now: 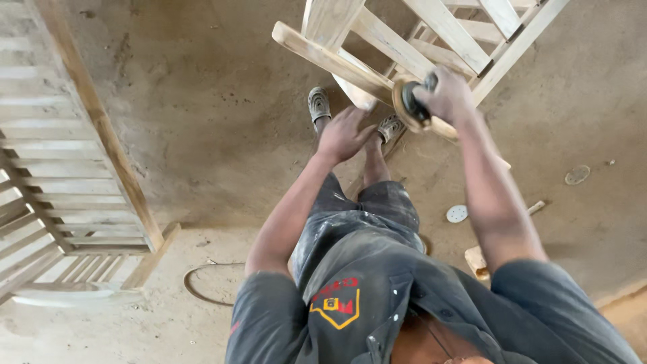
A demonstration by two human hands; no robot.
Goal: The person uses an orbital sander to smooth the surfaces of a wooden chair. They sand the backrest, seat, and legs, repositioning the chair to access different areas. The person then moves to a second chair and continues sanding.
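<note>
The right hand (pixel 446 94) has its grip closed around a disc sander (pixel 409 102), whose round pad presses against a slanted rail of the unfinished wooden chair frame (pixel 377 47). The sander sits just left of the knuckles, at the rail's lower end. The left hand (pixel 344 133) is open, fingers spread, holding nothing, just below the same rail and near the sander. A white sanding disc (pixel 457 214) lies on the dusty floor (pixel 222 121).

I note pale wood chair (pixel 431 40), black sander (pixel 412 101) with tan disc, grey shirt (pixel 364 283) bearing red-yellow patch, white disc (pixel 457 214).
</note>
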